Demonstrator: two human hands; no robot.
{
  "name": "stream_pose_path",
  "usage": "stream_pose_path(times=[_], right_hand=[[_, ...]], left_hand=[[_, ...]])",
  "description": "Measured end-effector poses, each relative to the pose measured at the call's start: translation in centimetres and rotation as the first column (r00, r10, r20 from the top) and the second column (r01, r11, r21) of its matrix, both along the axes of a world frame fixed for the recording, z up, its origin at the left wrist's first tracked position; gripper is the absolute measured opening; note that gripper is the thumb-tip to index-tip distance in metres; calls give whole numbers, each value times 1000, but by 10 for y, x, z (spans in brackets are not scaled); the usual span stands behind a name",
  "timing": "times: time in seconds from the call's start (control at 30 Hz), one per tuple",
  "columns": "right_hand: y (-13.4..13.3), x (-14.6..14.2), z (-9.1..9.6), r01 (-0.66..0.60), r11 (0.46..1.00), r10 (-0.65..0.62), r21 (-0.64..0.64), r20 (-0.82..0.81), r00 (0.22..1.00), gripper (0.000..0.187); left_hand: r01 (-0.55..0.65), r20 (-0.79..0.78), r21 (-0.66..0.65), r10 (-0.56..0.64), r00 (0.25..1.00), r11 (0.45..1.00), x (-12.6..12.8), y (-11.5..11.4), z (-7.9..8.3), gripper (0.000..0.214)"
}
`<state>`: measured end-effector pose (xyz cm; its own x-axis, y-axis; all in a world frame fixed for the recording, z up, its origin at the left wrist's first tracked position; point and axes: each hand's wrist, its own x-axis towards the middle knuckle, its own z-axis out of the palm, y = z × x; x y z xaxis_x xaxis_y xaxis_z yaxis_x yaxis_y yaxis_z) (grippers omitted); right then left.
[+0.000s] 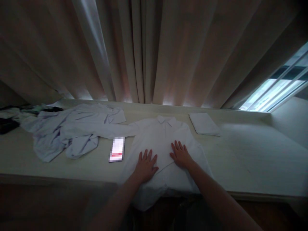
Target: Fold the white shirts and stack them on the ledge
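A white collared shirt (166, 133) lies spread out in front of me, its collar pointing away and its lower edge hanging over the near edge of the surface. One sleeve stretches out to the left. My left hand (146, 166) rests flat on the left half of the shirt, fingers spread. On the right half, my right hand (181, 155) also lies flat with its fingers apart. A crease runs across the fabric between the two hands. Neither hand grips anything.
Left of the shirt lies a phone (116, 149) with a blurred screen. Rumpled white clothes (72, 125) are heaped beyond it, touching the sleeve. A folded white cloth (204, 124) sits at the right. Curtains (192, 54) hang behind the pale ledge (243, 154).
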<state>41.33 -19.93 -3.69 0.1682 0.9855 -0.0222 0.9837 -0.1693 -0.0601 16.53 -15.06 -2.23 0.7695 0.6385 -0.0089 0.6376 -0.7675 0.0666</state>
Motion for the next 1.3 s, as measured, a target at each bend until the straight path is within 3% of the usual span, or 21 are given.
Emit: stream_pose_path(times=[0.17, 0.37, 0.6, 0.7, 0.77, 0.8, 0.87, 0.93, 1.0, 1.13, 1.3], right_hand=[[-5, -18, -6, -13, 1000, 13, 28, 21, 1000, 63], [-9, -19, -13, -8, 997, 1, 82, 78, 997, 61], [3, -23, -16, -12, 999, 10, 38, 53, 999, 65], [18, -30, -23, -52, 995, 47, 89, 50, 998, 64], [24, -36, -31, -59, 993, 55, 98, 49, 997, 65], [25, -38, -35, -58, 993, 53, 102, 54, 997, 65], [26, -42, -45, -54, 990, 44, 128, 75, 996, 65], [25, -43, -54, -51, 984, 35, 171, 99, 994, 65], [24, -42, -60, -56, 978, 34, 202, 112, 993, 65], [24, -39, -65, -75, 970, 49, 232, 114, 992, 67], [25, -37, -69, -97, 961, 67, 258, 123, 990, 68]], left_hand=[[-18, 26, -4, 18, 1000, 1000, -13, -2, -7, 59], [-16, 54, -12, 16, 998, 1000, -15, 0, -11, 59], [-51, 66, -93, 57, 996, 994, -19, -4, 7, 64], [-144, 229, -105, 165, 959, 984, -27, 9, 17, 48], [-271, 383, -171, 317, 868, 947, -40, 28, 23, 38], [-345, 456, -238, 418, 786, 908, -50, 40, 27, 34], [-464, 558, -453, 648, 519, 762, -75, 68, 32, 25], [-466, 532, -702, 832, 161, 539, -104, 97, 36, 15], [-449, 483, -783, 876, -2, 431, -133, 123, 37, 14], [-341, 396, -886, 895, -206, 313, -173, 163, 33, 18], [-121, 302, -953, 894, -331, 278, -191, 211, 25, 18]])
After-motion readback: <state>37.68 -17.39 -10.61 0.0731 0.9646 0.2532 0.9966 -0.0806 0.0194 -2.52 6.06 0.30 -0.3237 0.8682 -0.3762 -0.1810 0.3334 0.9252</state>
